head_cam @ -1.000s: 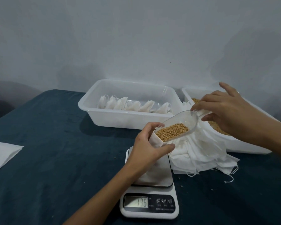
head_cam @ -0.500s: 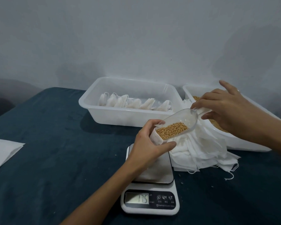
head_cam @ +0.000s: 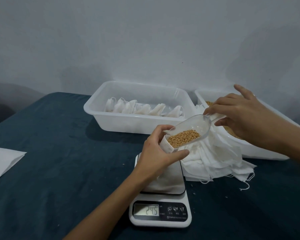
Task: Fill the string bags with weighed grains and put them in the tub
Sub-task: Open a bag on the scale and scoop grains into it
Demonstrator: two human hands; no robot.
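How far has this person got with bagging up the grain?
Done: about six filled string bags lie in the left tub. In hand: the left hand holds a bag open on the scale, which reads 24.9, while the right hand tips a clear scoop of grain into it. Left: a pile of empty bags beside the grain tub.

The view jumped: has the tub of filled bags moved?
No. The tub sits just as far behind the scale as before; only the camera shifted.
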